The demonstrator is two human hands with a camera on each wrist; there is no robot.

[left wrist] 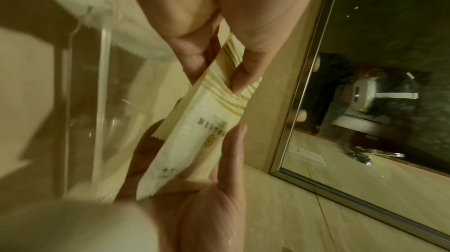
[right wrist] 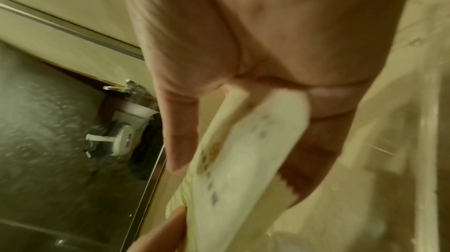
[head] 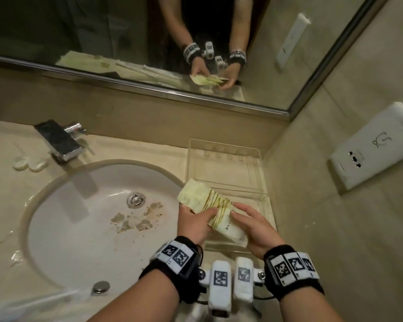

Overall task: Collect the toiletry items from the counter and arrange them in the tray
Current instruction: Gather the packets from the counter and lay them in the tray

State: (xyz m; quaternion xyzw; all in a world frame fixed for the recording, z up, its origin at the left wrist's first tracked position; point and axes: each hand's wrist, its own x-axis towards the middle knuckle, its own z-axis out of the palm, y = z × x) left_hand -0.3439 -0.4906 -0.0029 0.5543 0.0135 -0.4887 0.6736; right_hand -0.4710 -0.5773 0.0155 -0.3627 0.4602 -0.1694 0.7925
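A stack of pale yellow toiletry packets (head: 201, 197) with gold stripes is held between both hands, above the near end of the clear acrylic tray (head: 256, 156) to the right of the sink. My left hand (head: 199, 218) pinches the stack at its striped middle, thumb on top. My right hand (head: 244, 220) cups the near end, fingers lying along it. In the left wrist view the left hand (left wrist: 219, 71) clamps the packets (left wrist: 207, 131) between thumb and fingers. The right wrist view shows the packets (right wrist: 243, 160) lodged between the right hand's thumb and fingers.
The white sink basin (head: 79, 228) with brown debris lies to the left, with a chrome faucet (head: 61, 142) behind it. Round white items (head: 28, 163) sit on the counter at far left. A mirror (head: 126, 31) runs along the back, and a wall socket plate (head: 370, 156) is on the right wall.
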